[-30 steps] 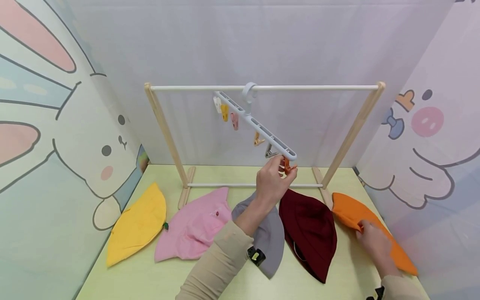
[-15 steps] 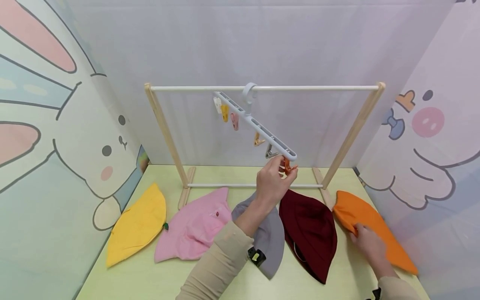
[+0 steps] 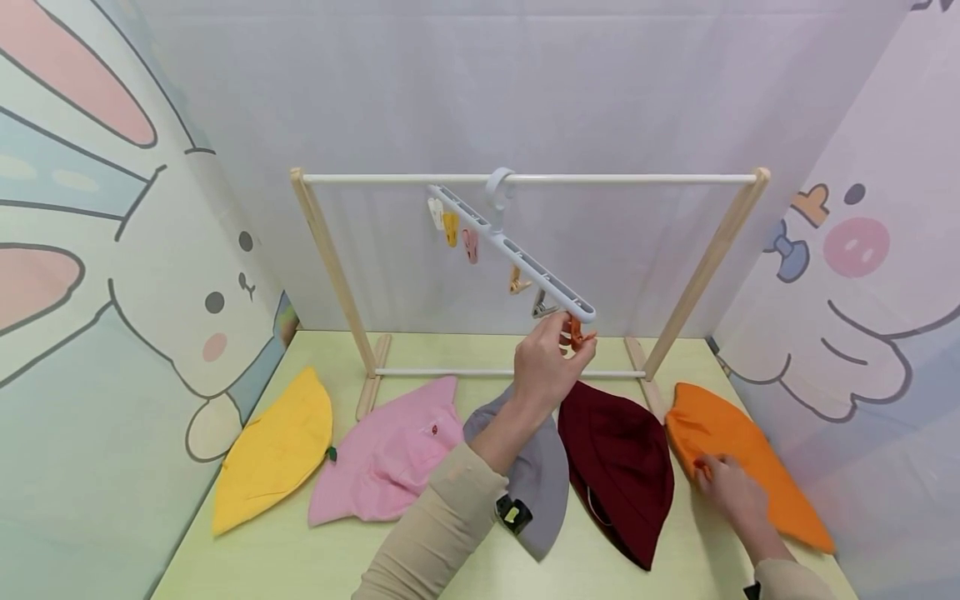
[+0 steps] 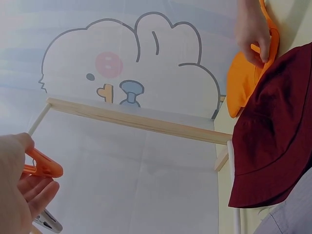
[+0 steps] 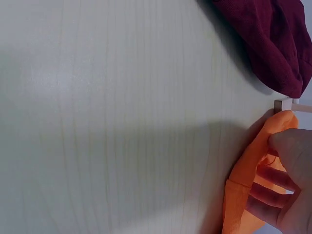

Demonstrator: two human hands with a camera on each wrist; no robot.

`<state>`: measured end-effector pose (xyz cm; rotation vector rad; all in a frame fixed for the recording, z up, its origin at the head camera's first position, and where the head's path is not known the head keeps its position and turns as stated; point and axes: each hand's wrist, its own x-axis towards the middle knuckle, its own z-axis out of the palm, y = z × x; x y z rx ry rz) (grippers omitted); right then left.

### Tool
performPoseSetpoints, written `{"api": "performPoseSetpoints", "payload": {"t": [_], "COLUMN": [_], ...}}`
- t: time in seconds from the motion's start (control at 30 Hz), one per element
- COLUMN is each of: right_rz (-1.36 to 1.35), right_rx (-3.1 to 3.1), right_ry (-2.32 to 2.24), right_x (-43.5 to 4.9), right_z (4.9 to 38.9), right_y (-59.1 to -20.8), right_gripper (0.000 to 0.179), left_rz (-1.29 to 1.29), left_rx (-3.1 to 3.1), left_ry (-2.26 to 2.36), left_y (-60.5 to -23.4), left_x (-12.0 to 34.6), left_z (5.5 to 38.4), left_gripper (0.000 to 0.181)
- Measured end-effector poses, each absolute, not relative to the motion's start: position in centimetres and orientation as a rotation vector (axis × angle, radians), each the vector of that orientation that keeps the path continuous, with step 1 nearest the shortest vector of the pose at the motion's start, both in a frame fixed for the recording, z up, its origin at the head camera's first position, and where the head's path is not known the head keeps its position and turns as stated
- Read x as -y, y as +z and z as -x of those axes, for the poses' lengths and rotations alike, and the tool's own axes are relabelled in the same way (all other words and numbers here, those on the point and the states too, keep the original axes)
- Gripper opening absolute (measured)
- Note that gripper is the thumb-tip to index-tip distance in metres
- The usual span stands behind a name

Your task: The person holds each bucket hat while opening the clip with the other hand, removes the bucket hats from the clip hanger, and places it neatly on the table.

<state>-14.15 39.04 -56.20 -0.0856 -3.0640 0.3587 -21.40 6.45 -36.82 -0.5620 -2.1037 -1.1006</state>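
My left hand point(image 3: 551, 362) is raised to the low end of a white clip hanger point(image 3: 517, 254) that hangs tilted from the rack's top rail point(image 3: 637, 177). Its thumb and fingers pinch the orange clip point(image 3: 574, 333) point(image 4: 44, 165) at that end. My right hand point(image 3: 723, 487) point(image 5: 287, 185) lies on the table at the right and grips the near edge of the orange hat point(image 3: 742, 462) point(image 5: 253, 180), fingers curled under the fabric. The maroon hat point(image 3: 618, 462) lies flat between my two arms.
A yellow hat point(image 3: 277, 446), a pink hat point(image 3: 390, 450) and a grey hat point(image 3: 536, 487) lie in a row on the pale green table point(image 3: 300, 558). The wooden rack's uprights point(image 3: 330, 267) stand behind them. Cartoon-printed walls close in left, back and right.
My right hand has slid left and nearer along the orange hat's edge and drawn the fabric a little. My left hand has stayed on the orange clip.
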Motion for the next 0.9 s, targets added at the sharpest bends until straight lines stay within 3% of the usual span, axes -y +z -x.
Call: {"api": "performPoseSetpoints", "payload": {"t": [0.37,0.9], "right_rz": [0.164,0.132], "right_rx": [3.072,3.068], "right_ry": [0.384,0.361], "right_x": [-38.89,-38.32], "right_z": [14.08,14.10], "right_y": [-56.62,-56.62], "right_gripper": [0.036,0.033], "left_rz": [0.558,0.556], "left_rx": [2.134,2.193], "left_ry": [-1.072,-1.015], "left_y": [-36.49,-35.80], "left_x": [-6.76,-7.23], "left_z": [21.67,21.86], "left_gripper": [0.022,0.027]}}
